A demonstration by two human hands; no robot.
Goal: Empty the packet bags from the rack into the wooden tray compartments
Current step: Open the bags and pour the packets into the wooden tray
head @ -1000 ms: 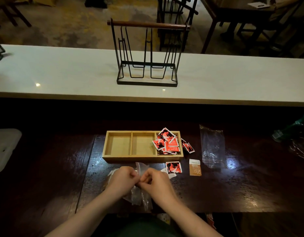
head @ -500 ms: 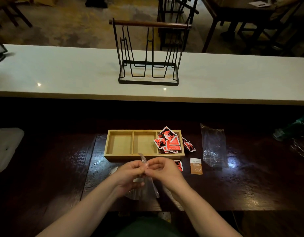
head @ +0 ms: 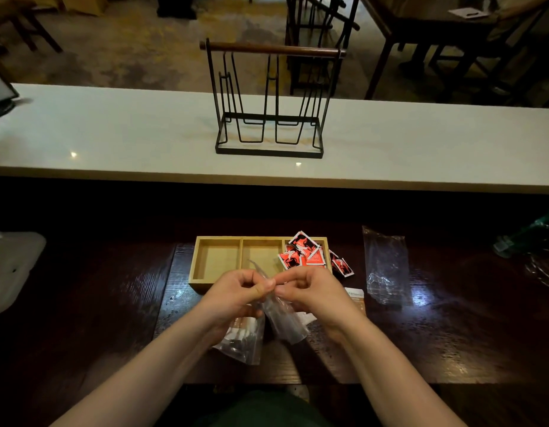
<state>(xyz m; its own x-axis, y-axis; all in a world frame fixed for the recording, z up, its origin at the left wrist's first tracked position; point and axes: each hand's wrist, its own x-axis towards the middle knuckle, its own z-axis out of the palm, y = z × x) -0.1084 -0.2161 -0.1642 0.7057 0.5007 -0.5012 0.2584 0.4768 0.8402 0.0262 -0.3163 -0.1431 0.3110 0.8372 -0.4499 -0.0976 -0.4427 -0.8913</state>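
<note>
We see wooden tray [head: 216, 284] on dark table [head: 452, 343], left and middle compartments bare, right one heaped with red packets [head: 302, 254]. Our left hand [head: 236, 295] and right hand [head: 313, 292] both pinch top of clear packet bag [head: 284, 322], just in front of tray. Another emptied bag [head: 385, 266] lies flat to right. Wire rack [head: 271, 100] stands on white counter [head: 113, 137] behind.

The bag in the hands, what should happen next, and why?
Probably pull the top apart. Both hands, left and right, pinch the clear bag at its mouth, and it looks closed. The tray has two empty compartments just beyond.
</note>
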